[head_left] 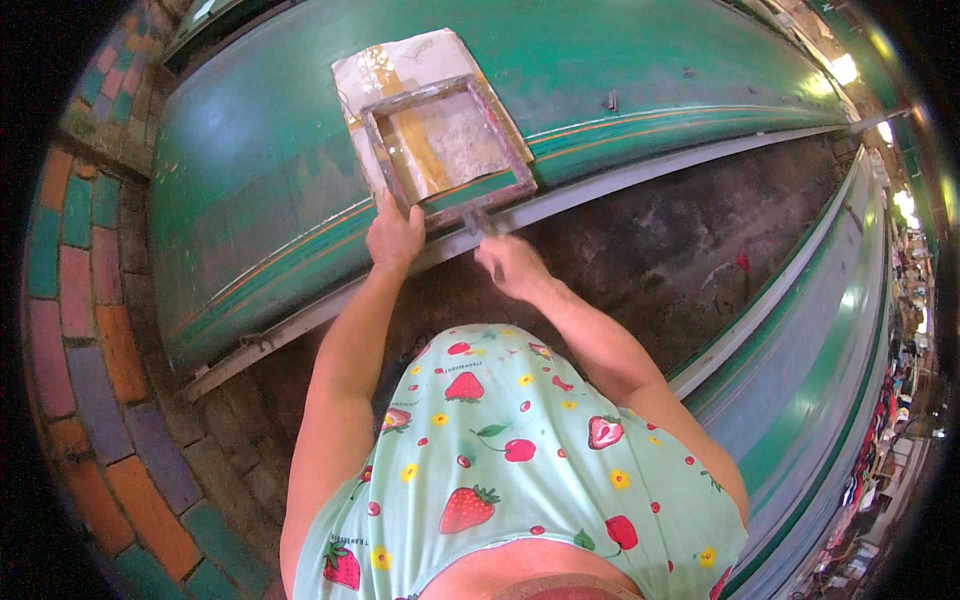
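A worn rectangular frame (377, 140), like a silk-screen printing frame, lies on a white cardboard sheet (420, 52) with brown tape, on the long green table. My left hand (396, 236) grips the frame's near left corner, thumb and finger pressed to its edge. At the middle of the near side, a small metal bracket (478, 218) sticks out toward me over the table's metal rail. Just below that bracket, my right hand (512, 264) is closed with its fingers curled. Whatever it may hold is hidden, and its fingertips look slightly blurred.
The green table (250, 130) has a grey metal rail (610, 186) along its near edge. A dark aisle floor (700, 230) separates it from a second long table (790, 370) on the right. Coloured paving bricks (90, 370) cover the left side. Clutter (880, 450) lines the far right.
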Motion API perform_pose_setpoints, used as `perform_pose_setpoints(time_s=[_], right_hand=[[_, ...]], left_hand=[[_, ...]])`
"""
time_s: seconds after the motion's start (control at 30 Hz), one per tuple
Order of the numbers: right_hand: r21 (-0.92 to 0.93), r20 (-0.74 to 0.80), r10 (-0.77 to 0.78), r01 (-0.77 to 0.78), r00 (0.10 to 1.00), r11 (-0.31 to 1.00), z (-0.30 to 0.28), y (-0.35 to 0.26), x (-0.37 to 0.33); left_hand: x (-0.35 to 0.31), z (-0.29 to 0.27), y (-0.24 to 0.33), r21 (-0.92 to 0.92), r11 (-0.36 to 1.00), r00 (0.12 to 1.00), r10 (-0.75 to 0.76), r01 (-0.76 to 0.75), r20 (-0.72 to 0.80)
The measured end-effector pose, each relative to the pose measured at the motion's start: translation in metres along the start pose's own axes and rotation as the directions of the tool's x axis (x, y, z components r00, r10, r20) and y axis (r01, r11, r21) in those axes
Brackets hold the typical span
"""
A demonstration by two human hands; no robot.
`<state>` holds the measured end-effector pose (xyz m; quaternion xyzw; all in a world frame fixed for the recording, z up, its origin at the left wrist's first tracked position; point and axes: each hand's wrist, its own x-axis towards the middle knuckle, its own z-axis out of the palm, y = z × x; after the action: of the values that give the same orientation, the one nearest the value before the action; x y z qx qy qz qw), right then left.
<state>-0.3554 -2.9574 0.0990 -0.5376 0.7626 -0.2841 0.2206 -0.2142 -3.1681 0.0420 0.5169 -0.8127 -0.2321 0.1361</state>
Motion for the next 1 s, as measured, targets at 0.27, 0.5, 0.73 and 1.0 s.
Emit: perform_pose_setpoints(time_s=[0.27, 0.5, 0.73, 1.0], right_hand=[[0.344, 0.184, -0.47, 0.391, 0.863, 0.854, 0.035, 0.014, -0.019], [0.455, -0.232, 0.09, 0.026, 0.969, 0.89, 0.039, 0.016, -0.008], [0.651, -0.29, 0.323, -0.062, 0.901, 0.756, 0.041, 0.013, -0.007], [0.641, 0.182, 0.033, -0.144, 0.983, 0.754, 0.032, 0.018, -0.01]], left_hand=[[-0.005, -0.002, 0.002, -0.009, 1.0, 1.0, -0.003, 0.003, -0.017], [-0.001, -0.001, 0.0, -0.013, 1.0, 1.0, -0.013, 0.013, 0.021], [0.0, -0.004, 0.002, -0.026, 1.0, 0.999, 0.0, 0.001, 0.032], [-0.004, -0.005, 0.003, -0.01, 1.0, 1.0, 0.002, -0.002, 0.01]])
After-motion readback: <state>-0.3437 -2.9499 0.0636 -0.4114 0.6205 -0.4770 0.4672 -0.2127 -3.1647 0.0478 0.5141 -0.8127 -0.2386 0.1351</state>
